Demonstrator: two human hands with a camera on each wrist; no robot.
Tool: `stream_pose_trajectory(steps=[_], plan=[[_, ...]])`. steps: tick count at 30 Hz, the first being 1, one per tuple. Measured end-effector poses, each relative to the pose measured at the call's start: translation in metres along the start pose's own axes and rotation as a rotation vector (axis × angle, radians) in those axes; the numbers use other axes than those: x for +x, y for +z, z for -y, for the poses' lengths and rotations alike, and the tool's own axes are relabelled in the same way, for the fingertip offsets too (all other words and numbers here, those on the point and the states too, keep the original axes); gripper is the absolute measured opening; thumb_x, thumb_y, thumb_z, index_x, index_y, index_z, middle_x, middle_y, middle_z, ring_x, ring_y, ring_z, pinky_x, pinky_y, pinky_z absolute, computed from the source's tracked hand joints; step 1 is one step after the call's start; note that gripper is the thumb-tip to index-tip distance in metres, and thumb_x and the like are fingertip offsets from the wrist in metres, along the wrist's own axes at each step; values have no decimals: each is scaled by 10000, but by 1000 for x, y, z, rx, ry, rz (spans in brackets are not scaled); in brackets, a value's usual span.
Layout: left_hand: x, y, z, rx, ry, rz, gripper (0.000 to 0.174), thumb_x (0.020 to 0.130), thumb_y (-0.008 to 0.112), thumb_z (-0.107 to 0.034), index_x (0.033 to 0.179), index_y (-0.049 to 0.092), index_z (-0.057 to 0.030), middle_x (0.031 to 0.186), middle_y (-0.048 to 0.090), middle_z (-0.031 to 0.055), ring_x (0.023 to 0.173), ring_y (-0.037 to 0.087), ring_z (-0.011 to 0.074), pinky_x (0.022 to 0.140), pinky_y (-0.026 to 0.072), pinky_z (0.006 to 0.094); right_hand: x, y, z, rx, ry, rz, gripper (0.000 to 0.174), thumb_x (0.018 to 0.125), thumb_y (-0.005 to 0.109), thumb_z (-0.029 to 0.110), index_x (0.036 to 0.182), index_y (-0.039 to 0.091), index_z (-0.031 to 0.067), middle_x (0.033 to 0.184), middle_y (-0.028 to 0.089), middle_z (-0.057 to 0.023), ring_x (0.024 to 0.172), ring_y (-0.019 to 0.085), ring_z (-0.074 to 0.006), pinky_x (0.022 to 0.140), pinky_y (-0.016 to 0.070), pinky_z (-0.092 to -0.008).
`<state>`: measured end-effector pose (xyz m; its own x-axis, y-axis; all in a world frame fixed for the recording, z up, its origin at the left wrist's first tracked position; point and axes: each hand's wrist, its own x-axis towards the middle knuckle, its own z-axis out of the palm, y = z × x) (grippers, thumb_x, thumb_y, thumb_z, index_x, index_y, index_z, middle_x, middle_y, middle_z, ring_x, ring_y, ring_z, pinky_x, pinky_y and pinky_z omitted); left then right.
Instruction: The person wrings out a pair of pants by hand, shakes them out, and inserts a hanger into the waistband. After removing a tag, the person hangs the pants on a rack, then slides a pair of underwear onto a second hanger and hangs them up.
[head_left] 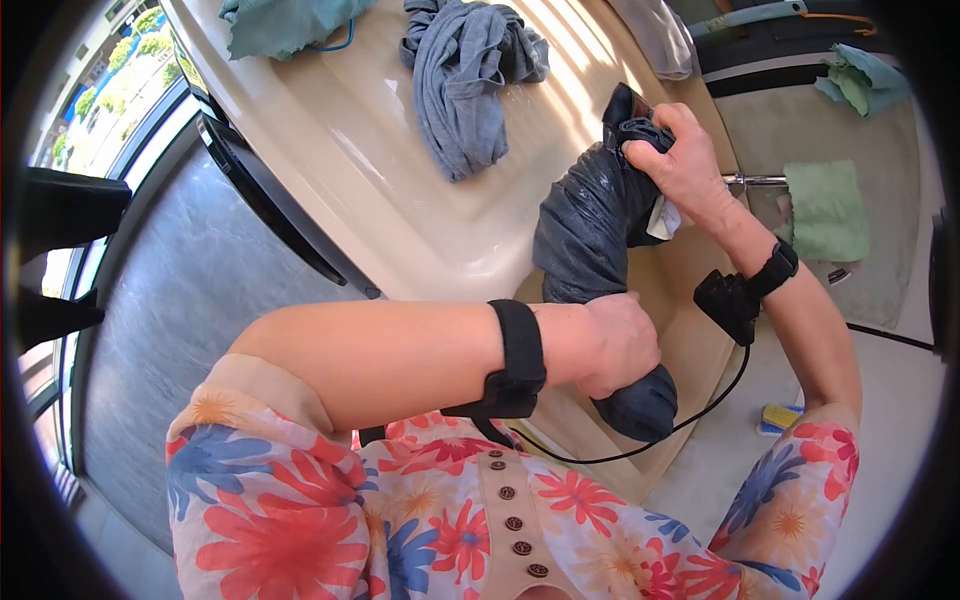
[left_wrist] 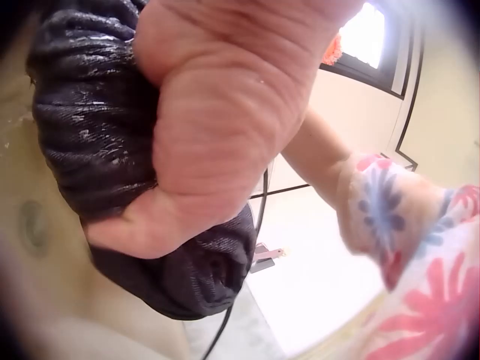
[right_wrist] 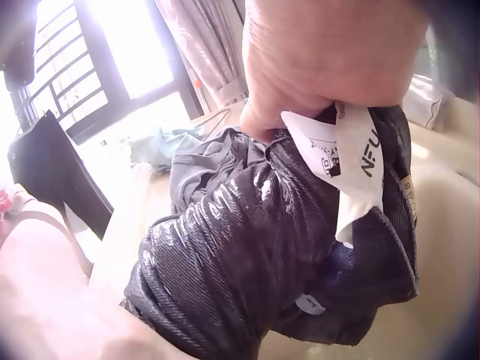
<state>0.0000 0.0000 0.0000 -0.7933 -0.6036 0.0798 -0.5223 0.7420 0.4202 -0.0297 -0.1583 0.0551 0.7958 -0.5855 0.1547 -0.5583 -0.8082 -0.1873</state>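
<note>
A pair of dark, wet jeans (head_left: 585,230) is twisted into a thick roll over the beige basin (head_left: 480,265). My left hand (head_left: 620,345) grips the lower part, its fingers wrapped around the cloth, and a bunched end hangs below it. At the top, by the waistband, my right hand (head_left: 685,165) pinches the gathered fabric between thumb and fingers. White labels (right_wrist: 360,172) stick out under that hand in the right wrist view. Water glistens on the twisted folds there, and the left wrist view shows the jeans (left_wrist: 90,127) pressed against the palm.
A wet grey garment (head_left: 465,90) lies on the basin's sloping surface, with a teal cloth (head_left: 285,25) at its far left. To the right are a metal tap (head_left: 755,181), a green cloth (head_left: 828,210) and a yellow-blue sponge (head_left: 780,418). A black cable (head_left: 715,400) runs between the wrist cameras.
</note>
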Motion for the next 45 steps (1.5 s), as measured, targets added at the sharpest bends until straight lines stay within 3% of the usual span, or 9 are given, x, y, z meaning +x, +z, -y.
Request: stream_pose_trajectory(steps=[2,5,11,30,45], plan=[[9,3,3,30,-7,-6,326,610,665,-169,924,626,-89,828,658,58,840,624,225,848,391,398,2,-4,3,-23,-7,19,401,633,630,293,830,513,-37,936,505,-187,864,518,-321,783,439,-361],[16,19,1,114,-32,14,287,623,664,-171,899,643,-95,827,659,49,834,624,222,842,392,395,-6,-3,6,-62,-74,-36,404,632,624,295,823,506,-40,942,503,-187,859,516,-329,777,439,-369],[21,25,0,196,-41,104,220,648,659,-171,858,670,-103,843,662,37,828,622,214,832,392,390,-15,-2,10,-94,-35,-74,416,637,623,296,858,524,-42,972,506,-183,874,516,-336,794,439,-368],[22,21,-1,181,-38,55,260,636,678,-165,882,676,-82,857,661,58,858,619,229,853,405,406,-6,-4,25,-205,-6,30,447,657,614,295,919,560,-62,1033,517,-183,942,527,-335,850,432,-362],[23,18,-2,174,-43,31,235,649,683,-184,868,676,-99,843,661,39,833,620,203,785,410,372,-2,-2,31,-239,-12,52,407,655,613,286,888,571,-45,1033,514,-172,932,530,-330,849,429,-368]])
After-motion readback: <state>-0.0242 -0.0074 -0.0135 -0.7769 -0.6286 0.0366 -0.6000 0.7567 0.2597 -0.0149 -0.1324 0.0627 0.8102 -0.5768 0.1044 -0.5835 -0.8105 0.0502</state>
